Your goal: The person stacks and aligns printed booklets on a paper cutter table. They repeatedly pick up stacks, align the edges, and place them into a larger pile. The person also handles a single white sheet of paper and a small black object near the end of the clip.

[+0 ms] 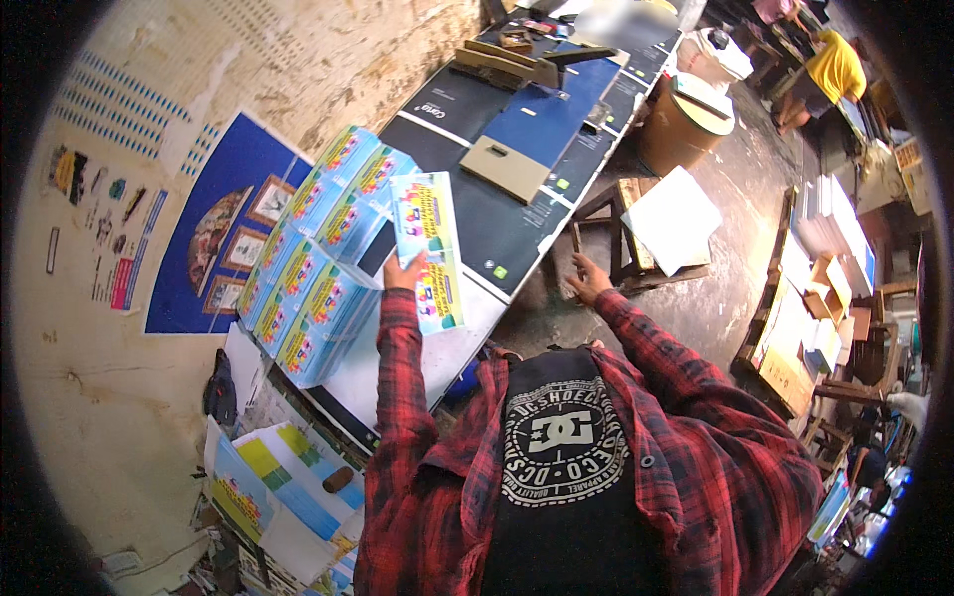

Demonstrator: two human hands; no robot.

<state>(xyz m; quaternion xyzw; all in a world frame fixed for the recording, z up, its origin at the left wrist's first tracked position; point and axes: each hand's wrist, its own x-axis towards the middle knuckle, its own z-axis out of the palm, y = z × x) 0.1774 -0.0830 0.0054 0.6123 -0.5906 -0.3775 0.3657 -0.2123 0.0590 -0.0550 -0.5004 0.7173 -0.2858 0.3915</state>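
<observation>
My left hand [404, 271] is closed on the edge of a light-blue and yellow printed cardboard piece [424, 214]. A second panel with the same print [440, 296] shows below it; whether the two are joined I cannot tell. Left of that hand, several matching printed packs [316, 263] stand stacked in rows against the wall, on the table. My right hand [590, 279] hangs off the table's right edge with its fingers apart and nothing in them. It is nearest to a wooden stool [618, 238] bearing white sheets [674, 221].
The long dark table [437, 149] carries a blue and beige board fixture [537, 129]. Beyond the stool stands a brown drum [684, 129]. Printed sheets [298, 497] lie low at left. At right is a wooden pallet [780, 338] with paper stacks; a person in yellow [835, 70] bends far off.
</observation>
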